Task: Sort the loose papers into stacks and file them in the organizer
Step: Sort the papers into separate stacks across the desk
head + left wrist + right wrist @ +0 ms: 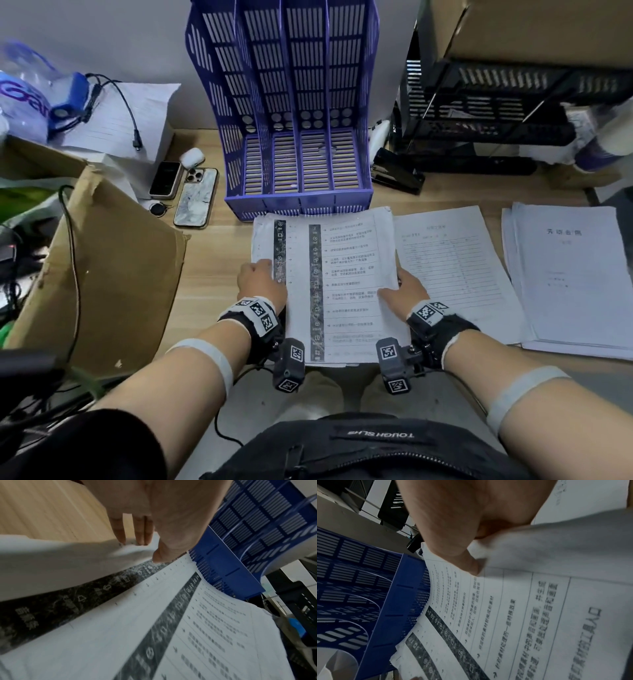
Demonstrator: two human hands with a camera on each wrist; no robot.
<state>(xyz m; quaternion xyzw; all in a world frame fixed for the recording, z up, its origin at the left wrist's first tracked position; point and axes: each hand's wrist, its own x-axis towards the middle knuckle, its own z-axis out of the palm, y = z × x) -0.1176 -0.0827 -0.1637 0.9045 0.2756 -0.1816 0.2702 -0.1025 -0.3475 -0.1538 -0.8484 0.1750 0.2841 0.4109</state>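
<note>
A stack of printed papers [342, 274] with two dark vertical strips lies lengthwise in front of the blue slotted organizer [298, 137], its far edge at the organizer's base. My left hand [262, 275] pinches the stack's left edge, with the thumb on top and the fingers [139, 534] at the edge. At the right edge my right hand [402, 289] grips the same stack [522, 615], thumb [471, 563] pressed on the top sheet and fingers hidden beneath. The organizer's slots hold no papers. Two more stacks lie to the right: a table form [455, 267] and a title-page stack [579, 274].
Two phones [195, 198] and an earbud case [192, 157] lie left of the organizer. A cardboard box [102, 267] with cables fills the left side. A black stapler [397, 171] and a black tray rack [496, 113] stand at the back right.
</note>
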